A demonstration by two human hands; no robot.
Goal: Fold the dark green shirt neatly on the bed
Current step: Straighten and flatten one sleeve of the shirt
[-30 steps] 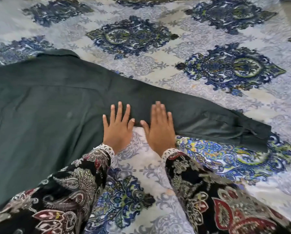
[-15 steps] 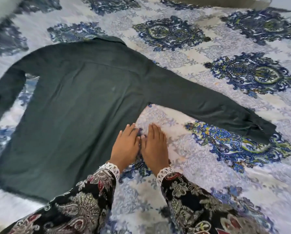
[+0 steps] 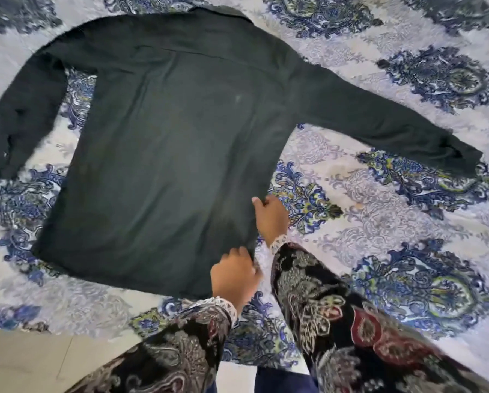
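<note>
Gripping the shirt's right side edge with both hands, ready for the first lengthwise fold.

Nearest, the left hand (image 3: 233, 277) has its fingers curled round the bottom right corner of the shirt (image 3: 166, 143), and just beyond it, toward 1 o'clock, the right hand (image 3: 270, 215) pinches the same side seam higher up. The shirt lies flat and back-up on the bed (image 3: 379, 222), its body stretching from the fingers toward 11 o'clock, long axis running hem near to collar far. Both hands sit on one edge, so the fold likely swings that edge toward 9 o'clock, across the body. Farther off, one sleeve (image 3: 379, 120) points to 3 o'clock, the other (image 3: 19, 120) droops at 9 o'clock. No containers show.
</note>
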